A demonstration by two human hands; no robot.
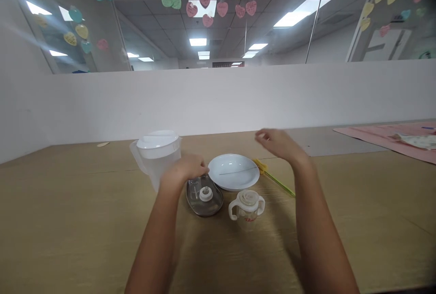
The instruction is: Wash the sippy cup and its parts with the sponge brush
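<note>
My left hand [190, 166] reaches over a metal tray [214, 208], its fingers bent and pressed together near the white bowl's left rim. What they hold, if anything, is hidden. In that tray lie a clear container [195, 187] and a white bottle nipple with its collar [206, 193]. My right hand [275, 142] is raised beyond the bowl's right side, slightly blurred, fingers curled in with nothing showing in them. A thin wire-like rod [238, 171] lies across the white bowl [235, 184]. In front stands a clear two-handled baby bottle [248, 207].
A lidded translucent pitcher [158, 148] stands left of the tray. Right of the bowl lies a green-handled brush with a yellow head [260, 166]. A flat wooden piece [103, 144] rests far left, a pink cloth [371, 132] far right. A white wall [204, 98] closes off the table's back.
</note>
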